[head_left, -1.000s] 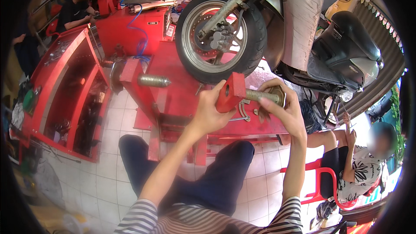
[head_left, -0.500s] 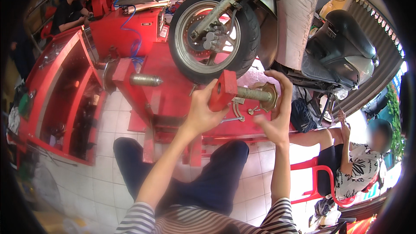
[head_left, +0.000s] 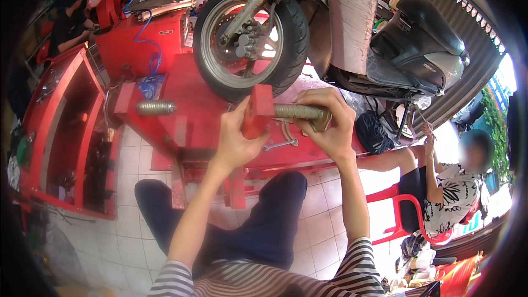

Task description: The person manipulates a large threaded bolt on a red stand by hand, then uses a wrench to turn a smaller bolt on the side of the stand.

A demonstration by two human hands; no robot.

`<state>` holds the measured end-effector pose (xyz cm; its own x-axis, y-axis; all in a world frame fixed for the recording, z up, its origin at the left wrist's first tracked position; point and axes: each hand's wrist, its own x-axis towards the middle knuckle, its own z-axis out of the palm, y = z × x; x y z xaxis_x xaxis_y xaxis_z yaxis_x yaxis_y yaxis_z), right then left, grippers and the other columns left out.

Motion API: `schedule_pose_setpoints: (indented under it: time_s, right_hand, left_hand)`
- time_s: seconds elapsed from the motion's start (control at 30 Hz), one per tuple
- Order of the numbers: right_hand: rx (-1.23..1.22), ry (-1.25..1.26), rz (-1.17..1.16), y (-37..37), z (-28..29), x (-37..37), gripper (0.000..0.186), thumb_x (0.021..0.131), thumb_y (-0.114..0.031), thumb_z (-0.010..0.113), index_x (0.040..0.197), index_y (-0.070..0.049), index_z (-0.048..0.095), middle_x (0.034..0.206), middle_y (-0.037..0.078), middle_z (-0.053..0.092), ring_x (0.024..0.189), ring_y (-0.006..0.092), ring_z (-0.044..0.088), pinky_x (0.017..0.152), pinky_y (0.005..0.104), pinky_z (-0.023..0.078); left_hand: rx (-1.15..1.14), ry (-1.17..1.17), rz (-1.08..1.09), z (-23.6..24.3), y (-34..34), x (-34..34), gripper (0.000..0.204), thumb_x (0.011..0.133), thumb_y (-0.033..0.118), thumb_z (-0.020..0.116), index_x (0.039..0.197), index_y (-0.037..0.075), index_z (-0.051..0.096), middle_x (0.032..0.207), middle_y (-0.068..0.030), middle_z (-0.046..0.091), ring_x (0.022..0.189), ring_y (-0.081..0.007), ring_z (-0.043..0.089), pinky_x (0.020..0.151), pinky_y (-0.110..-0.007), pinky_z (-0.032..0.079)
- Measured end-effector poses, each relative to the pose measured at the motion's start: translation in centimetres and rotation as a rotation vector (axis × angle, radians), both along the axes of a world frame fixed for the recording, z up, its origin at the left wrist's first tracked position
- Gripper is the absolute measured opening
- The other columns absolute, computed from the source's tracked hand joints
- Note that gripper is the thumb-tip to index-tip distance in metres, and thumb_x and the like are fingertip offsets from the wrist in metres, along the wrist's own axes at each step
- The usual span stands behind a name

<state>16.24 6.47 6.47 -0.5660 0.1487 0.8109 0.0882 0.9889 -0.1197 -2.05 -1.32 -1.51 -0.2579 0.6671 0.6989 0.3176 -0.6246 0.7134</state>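
Note:
Just in front of the scooter's front wheel [head_left: 297, 49], my left hand [head_left: 235, 138] is wrapped round a red metal block [head_left: 262, 108]. A thick threaded screw [head_left: 289, 111] sticks out of the block toward the right. At the screw's outer end, the fingers of my right hand [head_left: 334, 126] close round a brass-coloured knob [head_left: 320, 121], which they partly cover. Farther left, a second threaded screw [head_left: 155, 108] juts from a red upright [head_left: 127, 104]. Behind my hands, a wrench [head_left: 280, 144] lies on the red platform [head_left: 206, 126].
The scooter [head_left: 352, 27] stands on the platform. A red open-fronted cabinet [head_left: 60, 143] is at left, with a red box [head_left: 146, 41] and blue hose behind. At right, a person [head_left: 448, 203] sits on a red chair [head_left: 399, 225]; another person [head_left: 69, 25] is at far left.
My right hand has gone from open fingers around the knob to a closed grip on it. The whole view has shifted, so the scene sits farther left. My left hand still holds the block.

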Motion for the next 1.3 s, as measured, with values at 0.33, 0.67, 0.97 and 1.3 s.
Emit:
schedule_pose_setpoints:
  time_s: [0.33, 0.67, 0.97, 1.3]
  right_hand:
    - [-0.857, -0.224, 0.118, -1.2, 2.4, 0.8, 0.037, 0.078, 0.001, 0.073, 0.113, -0.001, 0.061, 0.096, 0.005, 0.062, 0.086, 0.0143, 0.065, 0.072, 0.0303, 0.053]
    - [-0.499, 0.339, -0.144, 3.7, -13.7, 0.8, 0.022, 0.07, 0.011, 0.072, 0.084, 0.0, 0.058, 0.085, 0.008, 0.062, 0.075, 0.0187, 0.062, 0.071, 0.0297, 0.051]
    - [-1.558, 0.823, 0.253, 4.7, -22.7, -3.9, 0.02, 0.081, 0.001, 0.066, 0.092, -0.008, 0.052, 0.101, 0.006, 0.059, 0.097, 0.016, 0.058, 0.089, 0.0385, 0.05]
    - [-1.765, 0.935, 0.621, 3.7, -27.8, -3.2, 0.042, 0.084, -0.008, 0.062, 0.124, -0.014, 0.053, 0.121, 0.0, 0.058, 0.118, 0.0181, 0.05, 0.108, 0.0459, 0.031]
  left_hand:
    - [0.028, -0.024, -0.026, -0.1, 0.2, -0.1, 0.054, 0.068, 0.004, 0.069, 0.118, -0.007, 0.055, 0.073, -0.0154, 0.062, 0.061, -0.029, 0.062, 0.063, -0.032, 0.049]
    - [0.008, -0.02, 0.003, -0.4, 0.6, -0.1, 0.057, 0.07, 0.003, 0.068, 0.123, -0.008, 0.053, 0.08, -0.0185, 0.066, 0.069, -0.0286, 0.067, 0.068, -0.032, 0.05]
    - [-0.002, -0.171, -0.076, 0.1, 2.1, -0.5, 0.024, 0.076, -0.003, 0.065, 0.096, -0.001, 0.052, 0.071, -0.0012, 0.051, 0.062, -0.0067, 0.047, 0.058, -0.024, 0.04]
    - [-0.108, -0.266, -0.038, -0.1, 3.7, -0.8, 0.026, 0.079, -0.002, 0.065, 0.103, -0.002, 0.054, 0.074, -0.0006, 0.054, 0.057, -0.0049, 0.048, 0.052, -0.022, 0.037]
